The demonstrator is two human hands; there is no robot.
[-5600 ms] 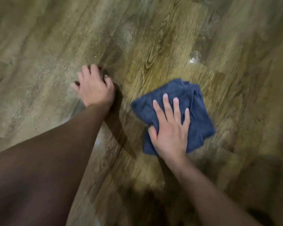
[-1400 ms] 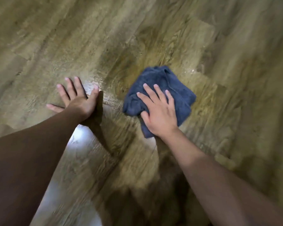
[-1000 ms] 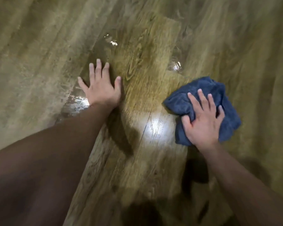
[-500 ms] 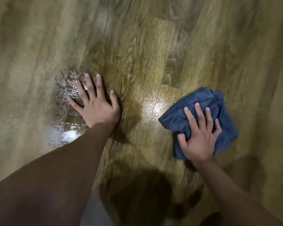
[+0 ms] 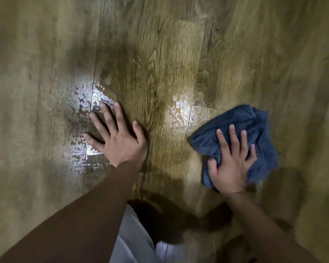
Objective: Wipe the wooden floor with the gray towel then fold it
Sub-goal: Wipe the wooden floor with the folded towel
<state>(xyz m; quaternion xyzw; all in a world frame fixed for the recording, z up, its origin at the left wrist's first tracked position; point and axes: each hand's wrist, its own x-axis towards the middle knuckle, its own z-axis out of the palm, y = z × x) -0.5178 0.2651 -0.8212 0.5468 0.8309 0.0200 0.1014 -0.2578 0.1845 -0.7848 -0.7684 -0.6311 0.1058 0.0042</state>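
the right hand (image 5: 233,164) lies palm-down on the towel (image 5: 241,126), fingers spread and nearly straight across the cloth, the thumb tucked against its near-left edge where a fold bunches up; it presses rather than clutches. the towel reads dark blue-gray here, rumpled into a loose wad, and sits on the wooden floor (image 5: 179,54) at the right of the view, its far corners sticking out beyond the fingertips. the left hand (image 5: 120,141) is flat on the floor well apart from the towel, fingers splayed wide, holding nothing, with the arm running back to the lower left. just beyond and to the left of that hand a wet patch (image 5: 80,103) glints with broken reflections along a plank seam, and a smaller shiny patch (image 5: 182,112) shows between the two hands, close to the towel's left corner. dark shadows (image 5: 160,219) fall on the planks near the bottom centre, beside a pale blurred shape at the lower edge that i cannot make out.
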